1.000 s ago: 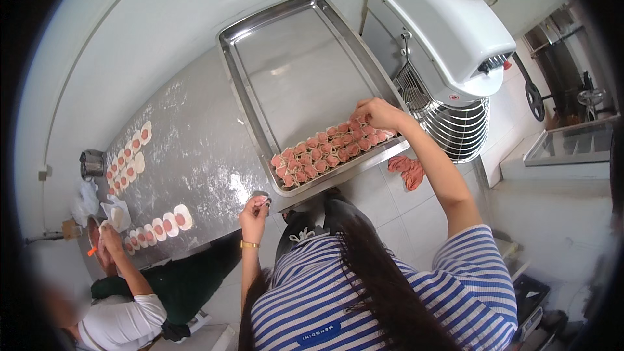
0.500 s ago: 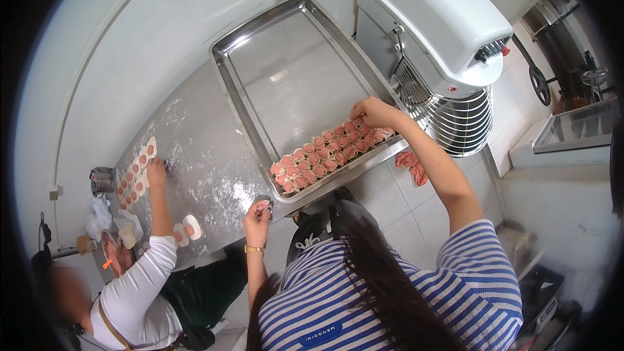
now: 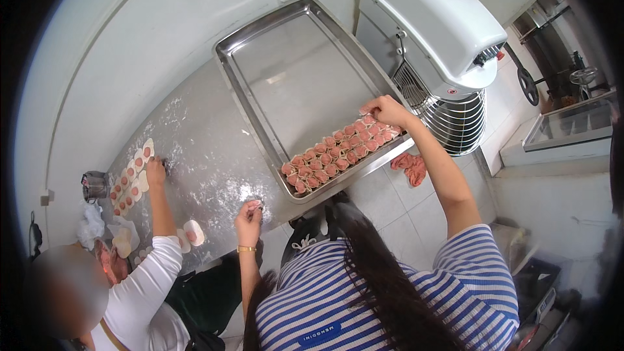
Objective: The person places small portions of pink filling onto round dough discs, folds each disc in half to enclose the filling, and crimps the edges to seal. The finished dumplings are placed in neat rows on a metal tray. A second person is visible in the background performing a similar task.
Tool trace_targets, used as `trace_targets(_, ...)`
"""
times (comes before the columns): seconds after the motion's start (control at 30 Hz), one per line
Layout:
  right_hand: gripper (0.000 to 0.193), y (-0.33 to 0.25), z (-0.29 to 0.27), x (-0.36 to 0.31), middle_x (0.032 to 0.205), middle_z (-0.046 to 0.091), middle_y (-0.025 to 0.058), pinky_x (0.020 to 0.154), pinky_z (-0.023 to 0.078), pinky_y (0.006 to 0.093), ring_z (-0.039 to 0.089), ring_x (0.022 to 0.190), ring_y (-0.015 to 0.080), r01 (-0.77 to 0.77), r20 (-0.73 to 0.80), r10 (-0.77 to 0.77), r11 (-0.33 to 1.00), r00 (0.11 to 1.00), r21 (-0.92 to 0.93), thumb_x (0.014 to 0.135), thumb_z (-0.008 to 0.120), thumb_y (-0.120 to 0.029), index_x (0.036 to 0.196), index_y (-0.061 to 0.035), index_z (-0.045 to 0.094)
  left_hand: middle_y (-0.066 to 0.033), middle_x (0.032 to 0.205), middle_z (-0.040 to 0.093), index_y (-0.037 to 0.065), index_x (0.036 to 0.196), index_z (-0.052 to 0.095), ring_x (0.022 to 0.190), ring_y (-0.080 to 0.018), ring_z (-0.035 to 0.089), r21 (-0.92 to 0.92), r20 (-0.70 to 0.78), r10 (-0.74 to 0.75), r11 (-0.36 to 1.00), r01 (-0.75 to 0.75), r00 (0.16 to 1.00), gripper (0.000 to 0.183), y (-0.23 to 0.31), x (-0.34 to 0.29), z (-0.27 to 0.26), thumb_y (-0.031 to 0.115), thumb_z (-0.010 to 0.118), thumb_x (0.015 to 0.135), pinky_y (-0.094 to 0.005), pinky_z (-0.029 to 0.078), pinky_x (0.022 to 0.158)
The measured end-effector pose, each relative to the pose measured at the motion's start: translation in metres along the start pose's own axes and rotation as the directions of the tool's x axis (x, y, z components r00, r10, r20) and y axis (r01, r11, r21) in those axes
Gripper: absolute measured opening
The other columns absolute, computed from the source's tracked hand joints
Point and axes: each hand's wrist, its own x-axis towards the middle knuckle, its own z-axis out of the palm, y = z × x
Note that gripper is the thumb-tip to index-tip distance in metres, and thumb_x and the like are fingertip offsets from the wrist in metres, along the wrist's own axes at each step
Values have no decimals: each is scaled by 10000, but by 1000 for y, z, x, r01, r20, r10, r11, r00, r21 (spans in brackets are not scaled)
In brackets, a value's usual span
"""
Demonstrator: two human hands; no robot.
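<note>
A large steel tray [image 3: 231,84] lies on the metal table, its near end packed with rows of small dumplings [image 3: 331,159], pink filling showing on top of pale wrappers. My right hand [image 3: 389,112] is at the right end of the farthest row, its fingertips closed on a pale-edged dumpling [image 3: 366,111] against the tray's floor. Left of the tray's near corner, my left hand [image 3: 248,220] is held above the table's front edge. Its fingers are pinched together; what is between them is too small to make out.
At the left, a co-worker's hand [image 3: 156,172] is over flat wrappers [image 3: 130,175] topped with pink filling. Two more wrappers [image 3: 193,233] lie nearer. Flour dusts the table [image 3: 201,136]. A white mixer [image 3: 435,32] with a wire guard stands right of the tray, a red cloth [image 3: 411,168] below it.
My left hand has shifted left, away from the tray's corner. My right hand stays at the end of the far row. The co-worker's head has come further into view.
</note>
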Motion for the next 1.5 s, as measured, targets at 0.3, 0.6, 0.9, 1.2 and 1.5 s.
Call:
trace_targets(0.3, 268, 2, 11, 1, 730, 577, 247, 647, 474, 420, 601, 655, 368, -37, 23, 41, 985, 999, -166, 592, 501, -29, 807, 3, 657, -31, 867, 638, 15, 1017, 609, 723, -85, 582, -62, -97, 15, 998, -22, 995, 199, -36, 26, -61, -26, 558, 829, -214, 472, 647)
trace_targets(0.6, 475, -49, 13, -23, 1063, 602, 183, 901, 443, 319, 596, 973, 289, -89, -240, 71, 994, 968, -65, 638, 410, 155, 1060, 40, 594, -206, 815, 644, -2, 906, 639, 762, -352, 617, 317, -789, 139, 926, 203, 599, 194, -41, 144, -194, 158, 596, 805, -411, 469, 716)
trace_targets(0.9, 312, -104, 51, -65, 998, 624, 194, 811, 458, 336, 604, 915, 313, -135, -238, 87, 972, 967, -191, 698, 502, 102, 981, 41, 621, -227, 1027, 605, 31, 924, 667, 937, -377, 594, 353, -779, 9, 833, 426, 627, 250, -39, 255, -325, 223, 650, 766, -427, 479, 795)
trace_targets(1.2, 310, -154, 61, -71, 1004, 624, 168, 759, 472, 323, 612, 883, 294, -220, -206, 189, 965, 960, -144, 712, 499, 124, 984, 42, 623, -153, 872, 646, 27, 891, 646, 914, -293, 630, -22, -744, -248, 937, 349, 621, 204, -34, 293, -314, 196, 603, 783, -373, 500, 806)
trace_targets(1.5, 367, -174, 139, 5, 982, 629, 110, 701, 471, 243, 598, 862, 157, -24, -183, 69, 971, 981, 237, 709, 456, 129, 1008, 14, 635, -85, 979, 603, 20, 937, 535, 886, -197, 616, -923, -377, -219, 166, -346, 900, 112, -16, 233, -251, 51, 487, 841, -329, 529, 783)
